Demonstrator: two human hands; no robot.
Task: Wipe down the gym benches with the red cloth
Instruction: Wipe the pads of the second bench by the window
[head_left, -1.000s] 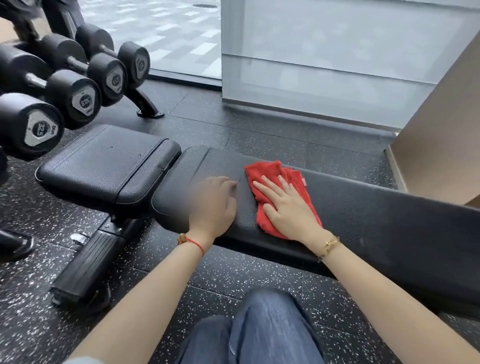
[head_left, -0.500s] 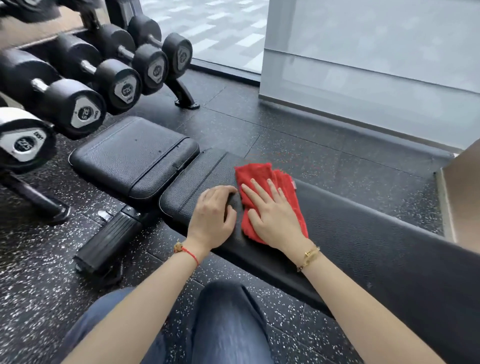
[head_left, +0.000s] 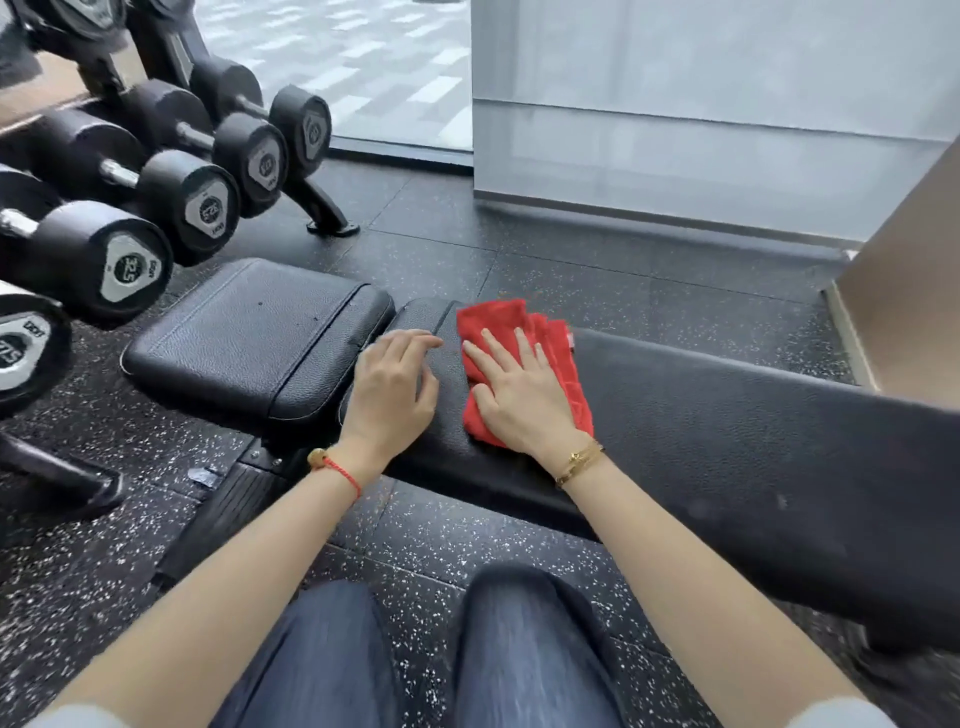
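A black padded gym bench lies across the view, with a long back pad (head_left: 727, 431) and a separate square seat pad (head_left: 249, 338) at its left end. The red cloth (head_left: 488, 322) lies folded on the left end of the long pad. My right hand (head_left: 519, 395) presses flat on the cloth with fingers spread and straight. My left hand (head_left: 395, 389) rests on the pad just left of the cloth, near the gap between the two pads, fingers loosely bent and holding nothing.
A rack of black dumbbells (head_left: 130, 260) stands close on the left, its foot (head_left: 332, 218) on the speckled rubber floor (head_left: 597, 280). A grey glass wall (head_left: 701, 130) runs behind the bench, a beige wall (head_left: 909, 312) at the right. My knees (head_left: 415, 649) are in front of the bench.
My right hand has slid the cloth left along the long pad toward its end. My left hand stayed beside it, its fingers now more stretched out. The camera view shifted.
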